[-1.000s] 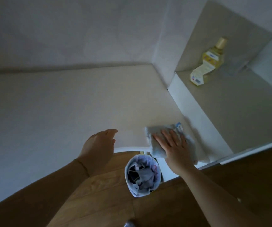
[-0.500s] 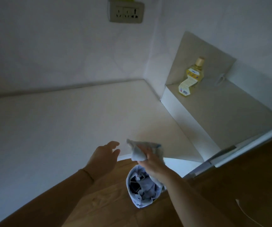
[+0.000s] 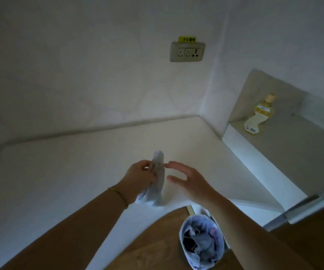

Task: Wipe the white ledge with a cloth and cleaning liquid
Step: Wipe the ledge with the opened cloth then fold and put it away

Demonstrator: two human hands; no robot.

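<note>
A pale grey cloth [image 3: 158, 178] hangs bunched and upright above the white ledge [image 3: 79, 162], near its front edge. My left hand [image 3: 140, 177] is closed on the cloth's upper part. My right hand [image 3: 188, 182] hovers just right of the cloth with fingers spread, holding nothing. A yellow bottle of cleaning liquid [image 3: 259, 114] with a loose label stands on the grey raised shelf [image 3: 293, 152] at the right, well away from both hands.
A wall socket [image 3: 187, 52] with a yellow sticker sits above the ledge. A small bin [image 3: 201, 244] lined with a bag and full of rubbish stands on the wooden floor [image 3: 153, 248] below my right forearm. Walls close the ledge's back and right corner.
The cloth was pressed flat under my right hand, then lifted off the ledge. It has passed into my left hand, and my right hand has let go. The view has tilted upward.
</note>
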